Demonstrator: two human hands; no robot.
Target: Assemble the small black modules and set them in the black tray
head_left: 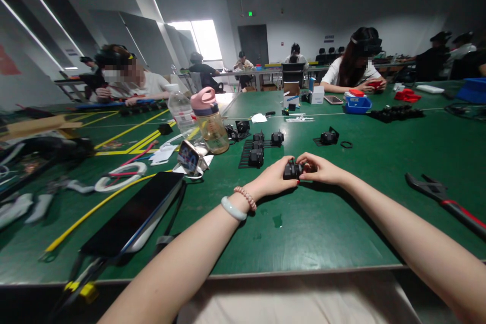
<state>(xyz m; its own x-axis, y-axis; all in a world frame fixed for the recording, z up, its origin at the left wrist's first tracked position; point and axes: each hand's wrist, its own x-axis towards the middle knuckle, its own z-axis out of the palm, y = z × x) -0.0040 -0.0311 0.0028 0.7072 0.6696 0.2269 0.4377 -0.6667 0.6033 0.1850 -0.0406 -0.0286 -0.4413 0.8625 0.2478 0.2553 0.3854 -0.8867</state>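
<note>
Between my two hands, just above the green table (319, 228), is a small black plastic part (291, 170) with a rounded, ringed end; its exact kind I cannot make out. My left hand (279, 174) grips its left side, fingers closed. On the part's right end, the fingers of my right hand (317, 168) are pinched. Beyond my left hand lie several similar black parts (256, 154) on a slatted black piece. Another black part (328, 135) with an upright plate sits further back, beside a flat black ring (346, 145).
Pliers (436, 192) with red-black handles lie at right. On the left are a phone-like black slab (138, 212), a yellow cable (94, 207), a small propped screen (189, 158) and a pink-lidded bottle (210, 126). A blue bin (357, 106) stands farther back; co-workers sit across the table.
</note>
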